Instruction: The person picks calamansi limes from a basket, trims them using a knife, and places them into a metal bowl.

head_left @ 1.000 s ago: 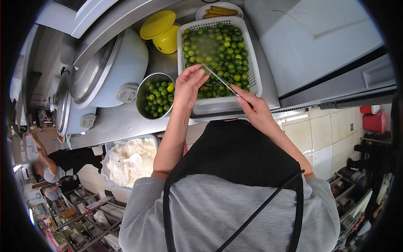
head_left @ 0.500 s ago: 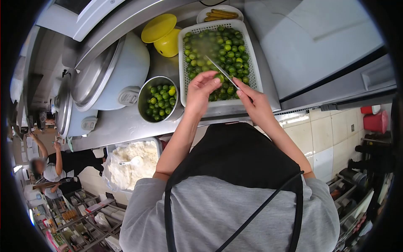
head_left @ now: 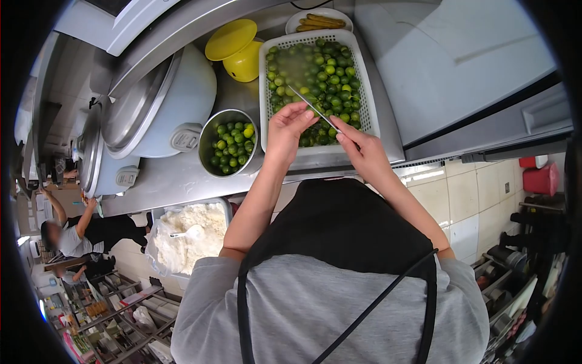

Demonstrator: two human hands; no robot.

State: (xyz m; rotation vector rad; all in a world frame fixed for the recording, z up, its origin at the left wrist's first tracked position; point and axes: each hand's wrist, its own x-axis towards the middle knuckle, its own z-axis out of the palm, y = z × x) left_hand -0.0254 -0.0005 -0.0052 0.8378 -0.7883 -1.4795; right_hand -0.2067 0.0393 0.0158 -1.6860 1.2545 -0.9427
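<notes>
Two bare hands meet over the near part of a white perforated tray (head_left: 264,79), which is heaped with small green fruit (head_left: 339,91) and stands on a metal surface (head_left: 163,187). Taking that tray as the clock's centre, the left hand (head_left: 288,132) reaches in from seven o'clock, thumb and fingertips drawn together on one green fruit (head_left: 314,113), most of it hidden by the fingers and the blade. The right hand (head_left: 364,148) comes from five o'clock, clamped around the handle end of a thin knife (head_left: 301,96) whose blade slants toward eleven o'clock and crosses just at the left fingertips. A hazy patch blurs some of the heap beyond the knife tip. At eight o'clock, near the tray, a metal pot (head_left: 257,160) holds more green fruit, one of them yellower. A yellow flared container (head_left: 241,62) stands at ten o'clock, and a large lidded cooker (head_left: 197,82) at nine. At twelve, a white plate (head_left: 291,24) carries brown sticks (head_left: 321,22). Below the surface, between seven and eight, a tub (head_left: 228,213) contains white powder (head_left: 209,219) with a white scoop (head_left: 194,232) lying in it.
</notes>
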